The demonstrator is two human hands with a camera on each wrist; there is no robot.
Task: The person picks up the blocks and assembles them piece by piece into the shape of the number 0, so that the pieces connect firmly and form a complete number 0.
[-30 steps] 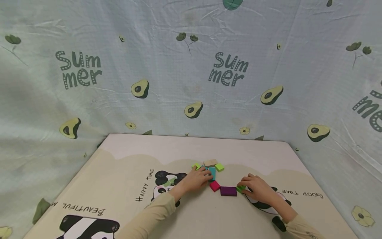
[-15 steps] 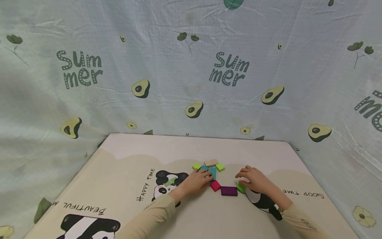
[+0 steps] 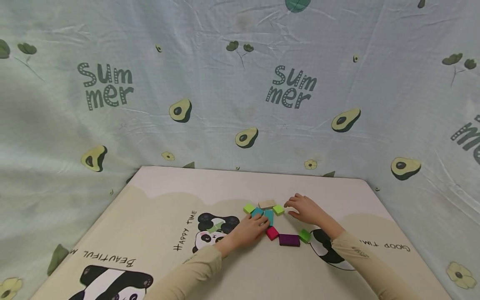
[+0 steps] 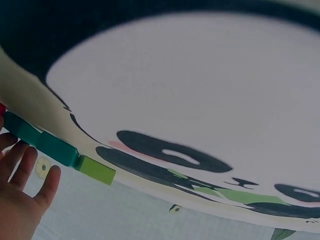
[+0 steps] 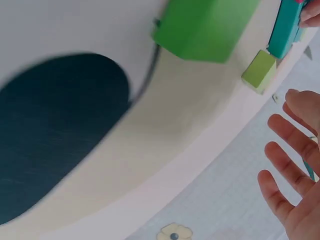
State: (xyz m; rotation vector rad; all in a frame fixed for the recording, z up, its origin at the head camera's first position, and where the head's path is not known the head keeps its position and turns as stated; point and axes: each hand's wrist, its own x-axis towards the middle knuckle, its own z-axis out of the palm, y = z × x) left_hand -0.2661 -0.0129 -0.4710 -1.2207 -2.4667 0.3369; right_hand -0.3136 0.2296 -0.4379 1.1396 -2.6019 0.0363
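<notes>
My left hand (image 3: 247, 231) lies at the near side of two teal blocks (image 3: 268, 216), its fingertips touching them. In the left wrist view its fingers (image 4: 48, 185) spread beside the teal pair, with a lime block (image 4: 96, 170) at the end. My right hand (image 3: 308, 210) is raised over the table, holding nothing, its fingertips close to the right-hand lime block (image 3: 278, 209). The right wrist view shows its fingers (image 5: 282, 162) spread and loosely bent. A red block (image 3: 272, 233), a purple block (image 3: 289, 240) and a green block (image 3: 305, 236) run in a row toward the right.
Behind the teal blocks lies a plain wooden block (image 3: 267, 204), with another lime block (image 3: 249, 208) to its left. The panda-print tabletop (image 3: 180, 183) ends at a back edge against a hanging avocado-print cloth (image 3: 210, 83).
My right hand has let go of the green block and moved up and left toward the right-hand lime block. The left hand has stayed at the teal blocks.
</notes>
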